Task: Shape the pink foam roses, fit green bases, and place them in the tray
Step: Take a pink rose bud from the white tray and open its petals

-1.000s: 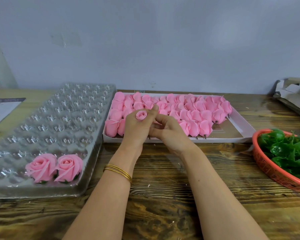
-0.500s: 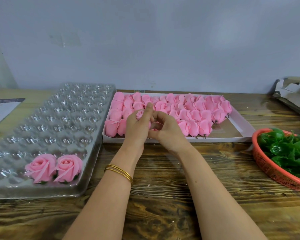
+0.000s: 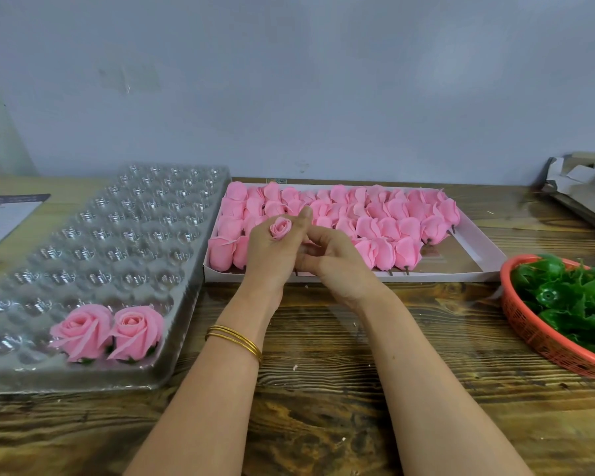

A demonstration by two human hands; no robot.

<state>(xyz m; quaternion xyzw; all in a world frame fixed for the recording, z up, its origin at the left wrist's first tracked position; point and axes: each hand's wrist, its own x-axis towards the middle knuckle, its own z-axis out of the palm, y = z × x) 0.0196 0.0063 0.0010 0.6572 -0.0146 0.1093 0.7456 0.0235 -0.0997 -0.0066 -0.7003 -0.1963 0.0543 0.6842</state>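
Clear plastic tray [image 3: 83, 235] at nine o'clock carries two finished roses [image 3: 83, 331]. Left hand [image 3: 272, 262] fingers grip a pink rosebud [image 3: 280, 228] before the twelve-o'clock rose box [image 3: 478, 250]; right hand [image 3: 340, 269] fingers curl alongside, their hold unclear. Green bases [image 3: 571, 297] fill the three-o'clock basket [image 3: 529, 336].

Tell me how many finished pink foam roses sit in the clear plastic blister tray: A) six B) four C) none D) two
D: a finished pink foam rose and its twin sit side by side in near cups of the clear plastic blister tray; the other cups hold none.
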